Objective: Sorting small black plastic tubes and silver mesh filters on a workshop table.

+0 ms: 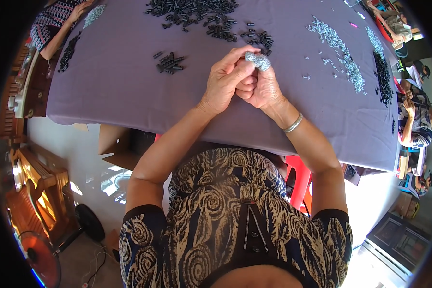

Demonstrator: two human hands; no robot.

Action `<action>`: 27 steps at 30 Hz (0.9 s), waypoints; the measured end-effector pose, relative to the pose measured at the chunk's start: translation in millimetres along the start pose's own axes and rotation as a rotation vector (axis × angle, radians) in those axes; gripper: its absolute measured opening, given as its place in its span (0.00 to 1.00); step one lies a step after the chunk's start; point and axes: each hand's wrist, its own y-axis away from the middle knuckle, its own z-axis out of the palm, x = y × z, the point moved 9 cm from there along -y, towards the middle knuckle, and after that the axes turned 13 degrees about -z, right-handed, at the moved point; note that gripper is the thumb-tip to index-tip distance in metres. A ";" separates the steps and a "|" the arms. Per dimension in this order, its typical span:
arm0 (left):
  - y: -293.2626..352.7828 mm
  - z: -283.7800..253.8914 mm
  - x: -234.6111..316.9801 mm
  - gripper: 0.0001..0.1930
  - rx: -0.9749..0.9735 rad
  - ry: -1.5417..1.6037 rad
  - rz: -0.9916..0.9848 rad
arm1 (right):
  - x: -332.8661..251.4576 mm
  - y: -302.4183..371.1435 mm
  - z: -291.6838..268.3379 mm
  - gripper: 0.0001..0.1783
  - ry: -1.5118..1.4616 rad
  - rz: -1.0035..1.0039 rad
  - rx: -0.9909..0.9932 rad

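The table (115, 72) is the largest item and carries a smooth purple-grey cloth that reaches over its near edge. The seated person's garment (216, 201) is next in size, dark with tan swirl patterns, and faces the near edge of the table. The main pile of black cylindrical parts (182, 9) occupies the far centre of the table. The heap of small silver pieces (338, 45) extends as a long diagonal band on the right side of the table, with single pieces scattered at its left. An open cardboard box (113, 139) stands below the near left edge. The left hand (224, 79) and the right hand (263, 91) meet over the table, near the main pile; their fingers are drawn in narrow and touch at the tips. Whether a part is pinched between them cannot be told. A carton (408, 207) is located at the lower right; any marking on its face is too small to read. A minor cluster of black parts (170, 63) lies left of the hands. A silver-grey covering (258, 61) encloses the right thumb tip. A light metallic bracelet (293, 123) encircles the right wrist.
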 end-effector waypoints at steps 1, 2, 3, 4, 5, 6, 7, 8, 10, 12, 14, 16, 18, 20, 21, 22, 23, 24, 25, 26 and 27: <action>-0.4 -1.7 -3.5 0.12 0.024 0.046 -0.044 | 3.1 1.0 0.8 0.22 -0.013 0.023 -0.024; -0.8 -3.5 -8.1 0.11 0.043 0.102 -0.087 | 5.2 2.1 2.8 0.23 -0.017 0.043 -0.041; -0.2 -1.9 -8.9 0.11 0.040 0.104 -0.091 | 5.3 3.0 3.2 0.23 -0.017 0.041 -0.037; 0.9 -4.3 -10.5 0.11 0.082 0.136 -0.099 | 6.2 4.0 3.9 0.23 -0.028 0.052 -0.023; 2.1 -7.1 -12.6 0.10 0.126 0.170 -0.106 | 6.7 5.3 5.3 0.23 -0.039 0.064 -0.010; 0.8 -7.2 -13.8 0.10 0.125 0.172 -0.110 | 7.1 4.1 6.8 0.23 -0.039 0.064 -0.006; -1.1 -9.8 -14.4 0.10 0.141 0.193 -0.105 | 6.5 1.5 6.1 0.22 -0.051 0.048 0.028; -1.6 -12.0 -15.6 0.10 0.157 0.215 -0.100 | 5.5 0.5 4.6 0.22 -0.062 0.034 0.063; -0.8 -13.4 -16.8 0.10 0.155 0.223 -0.106 | 6.2 1.1 5.7 0.22 -0.070 0.039 0.059; -2.3 -14.0 -17.2 0.11 0.158 0.230 -0.103 | 6.6 -2.0 4.8 0.21 -0.068 0.045 0.018; -3.6 -17.2 -13.8 0.10 0.205 0.225 -0.066 | 2.0 -6.8 6.5 0.21 -0.086 0.058 0.002; -1.9 -20.1 -10.5 0.08 0.190 0.110 -0.025 | 0.6 -4.2 9.8 0.21 -0.047 0.049 0.009; 2.2 -19.5 -4.4 0.06 0.215 -0.060 0.028 | 6.9 -3.4 0.0 0.22 -0.027 0.070 0.063; 0.7 -22.1 -9.3 0.05 0.243 -0.056 0.068 | 9.5 -3.7 -9.4 0.23 -0.009 0.107 0.018; -0.2 -23.0 -5.9 0.05 0.247 0.009 0.066 | 5.5 -3.1 -2.8 0.24 0.005 0.100 -0.011; -2.1 -30.7 0.5 0.05 0.301 -0.058 0.107 | 1.6 -2.7 2.8 0.26 0.039 0.085 -0.029; -0.2 -36.8 15.9 0.06 0.362 -0.183 0.163 | -1.3 -1.6 13.5 0.28 0.012 0.073 -0.146; 0.7 -41.5 31.2 0.07 0.419 -0.307 0.218 | -1.3 -0.4 18.5 0.28 0.017 0.069 -0.177; 0.8 -46.3 48.2 0.07 0.428 -0.417 0.289 | 0.1 -0.3 20.0 0.28 0.007 0.070 -0.190; -3.4 -60.3 53.8 0.07 0.421 -0.471 0.254 | -0.5 0.3 18.2 0.28 0.130 0.050 -0.201; -4.4 -69.4 65.4 0.07 0.401 -0.701 0.237 | -4.1 0.7 14.9 0.28 0.256 0.025 -0.203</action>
